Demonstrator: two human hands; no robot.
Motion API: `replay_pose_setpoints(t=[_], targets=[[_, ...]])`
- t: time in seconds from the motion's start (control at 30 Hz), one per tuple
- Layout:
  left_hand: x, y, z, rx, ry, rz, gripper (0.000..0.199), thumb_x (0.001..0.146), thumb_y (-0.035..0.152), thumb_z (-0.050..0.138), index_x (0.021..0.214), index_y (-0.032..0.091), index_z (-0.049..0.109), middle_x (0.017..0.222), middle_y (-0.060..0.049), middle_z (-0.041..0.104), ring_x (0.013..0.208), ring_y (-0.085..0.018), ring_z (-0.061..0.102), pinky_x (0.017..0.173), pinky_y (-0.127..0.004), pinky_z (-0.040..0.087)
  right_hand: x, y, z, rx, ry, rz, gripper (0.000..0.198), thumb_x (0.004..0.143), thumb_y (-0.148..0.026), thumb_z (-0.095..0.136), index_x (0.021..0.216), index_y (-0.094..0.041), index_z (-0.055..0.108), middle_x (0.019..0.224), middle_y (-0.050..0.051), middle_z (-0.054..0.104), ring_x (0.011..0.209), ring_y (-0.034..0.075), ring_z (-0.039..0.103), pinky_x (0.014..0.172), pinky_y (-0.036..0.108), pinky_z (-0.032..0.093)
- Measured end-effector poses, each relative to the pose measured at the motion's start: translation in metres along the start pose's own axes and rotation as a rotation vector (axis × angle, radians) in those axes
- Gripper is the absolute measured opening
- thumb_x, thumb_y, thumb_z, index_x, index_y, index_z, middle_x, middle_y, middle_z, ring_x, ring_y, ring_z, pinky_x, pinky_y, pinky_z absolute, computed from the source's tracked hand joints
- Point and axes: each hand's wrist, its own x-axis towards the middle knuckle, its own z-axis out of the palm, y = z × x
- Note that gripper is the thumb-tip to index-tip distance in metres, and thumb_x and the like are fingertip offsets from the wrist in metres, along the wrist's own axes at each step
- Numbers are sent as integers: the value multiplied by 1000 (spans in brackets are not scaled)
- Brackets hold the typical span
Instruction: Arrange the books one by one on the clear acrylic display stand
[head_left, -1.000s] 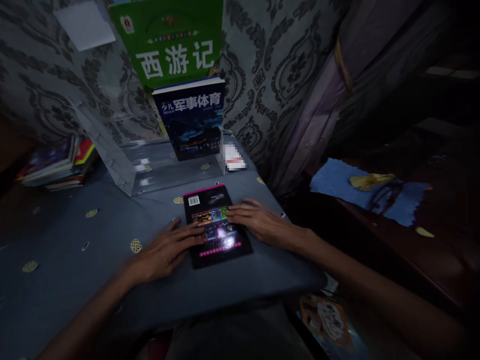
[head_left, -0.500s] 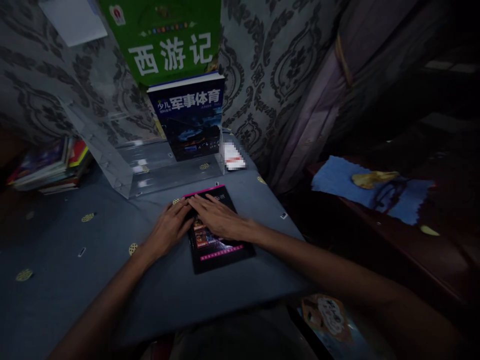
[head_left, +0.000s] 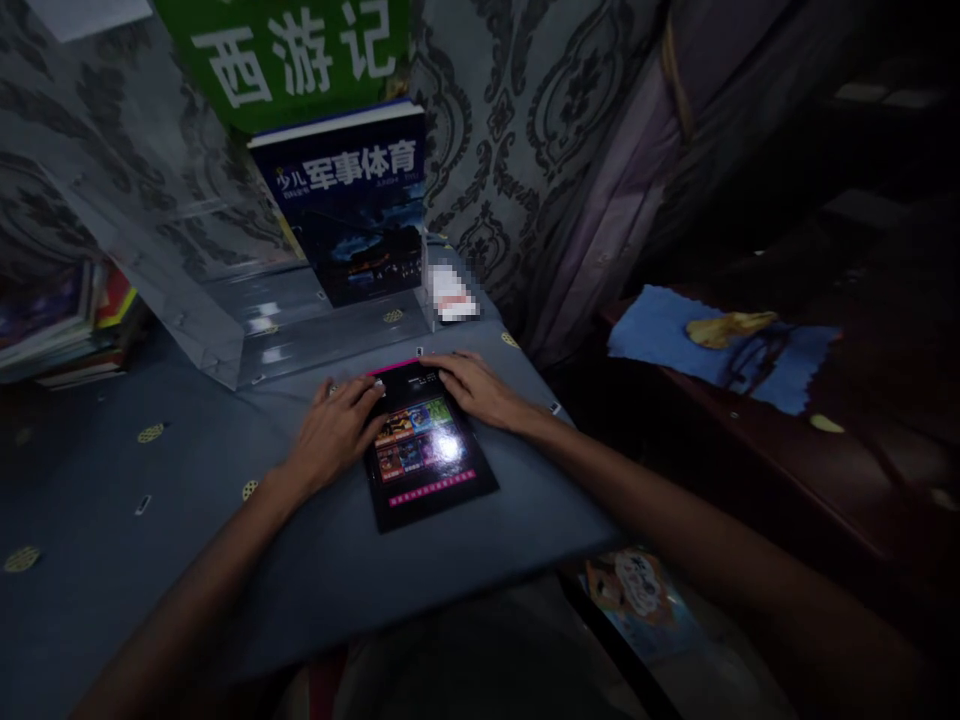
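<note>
A thin black book (head_left: 435, 485) with pink strips and rows of small colour pictures lies flat on the grey-blue cloth of the table (head_left: 300, 590). My left hand (head_left: 337, 430) rests on its left edge, fingers stretched out over the upper left corner. At the upper right corner, my right hand (head_left: 480, 390) touches the book with its fingers extended. Behind it stands a clear acrylic stand (head_left: 217, 345). A dark blue book (head_left: 352, 215) leans upright in the stand, in front of a taller green book (head_left: 300, 60).
Books lie stacked (head_left: 60, 325) at the far left. A small white item (head_left: 454, 295), blurred out, sits right of the stand. Beyond the table's right edge, a dark red surface (head_left: 862, 470) bears a blue cloth (head_left: 652, 335). A colourful packet (head_left: 637, 600) shows below the table edge.
My right hand has slid right, from beside my left hand to the book's upper right corner, uncovering the cover pictures. My left hand stays at the left edge. The view has shifted slightly.
</note>
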Motion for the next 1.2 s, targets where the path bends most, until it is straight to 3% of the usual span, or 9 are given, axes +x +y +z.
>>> replay_pose_setpoints(t=[0.2, 0.4, 0.6, 0.8, 0.93, 1.07, 1.2], targets=[[24, 29, 6, -72, -98, 197, 43, 105, 32, 44, 144, 18, 55, 151, -17, 53, 140, -31, 50, 117, -59, 36, 2, 0, -2, 26, -18, 2, 46, 101, -20, 37, 144, -18, 54, 143, 11, 64, 134, 23, 57, 118, 52, 34], [5, 66, 0, -150, -158, 351, 41, 106, 29, 42, 144, 28, 56, 151, -13, 53, 142, -29, 48, 121, -63, 29, 0, -6, -2, 6, -37, 0, 47, 100, -24, 44, 146, -20, 51, 145, 10, 63, 134, 25, 57, 120, 54, 29], [-12, 81, -3, -208, -193, 392, 41, 105, 28, 43, 143, 33, 58, 153, -11, 51, 146, -30, 41, 123, -65, 24, 0, -8, -3, -6, -43, -1, 48, 100, -25, 46, 147, -21, 51, 149, 10, 59, 140, 25, 52, 121, 54, 29], [-10, 83, -3, -182, -205, 380, 41, 107, 31, 41, 144, 34, 56, 153, -9, 51, 147, -28, 41, 124, -64, 23, -2, -9, -3, -38, -55, -3, 48, 100, -24, 45, 147, -17, 50, 151, 13, 57, 144, 26, 48, 122, 54, 26], [-18, 70, -8, -240, -207, 394, 40, 106, 31, 42, 144, 31, 57, 154, -9, 52, 147, -27, 42, 125, -61, 23, -9, -11, -7, -77, -102, -54, 46, 102, -31, 47, 147, -20, 51, 157, 11, 50, 149, 26, 41, 123, 58, 24], [-44, 47, -11, -261, -126, 315, 41, 105, 33, 45, 145, 28, 55, 155, -10, 51, 145, -27, 45, 124, -57, 29, -31, -16, -14, -155, -125, -85, 47, 103, -37, 48, 146, -18, 51, 161, 14, 43, 153, 27, 34, 124, 59, 24], [-69, 36, -8, -278, -99, 198, 44, 106, 32, 43, 149, 27, 48, 161, -10, 43, 149, -26, 41, 125, -56, 29, -69, -27, -15, -200, -120, -129, 46, 104, -34, 47, 146, -15, 51, 159, 17, 46, 152, 29, 36, 123, 61, 25]])
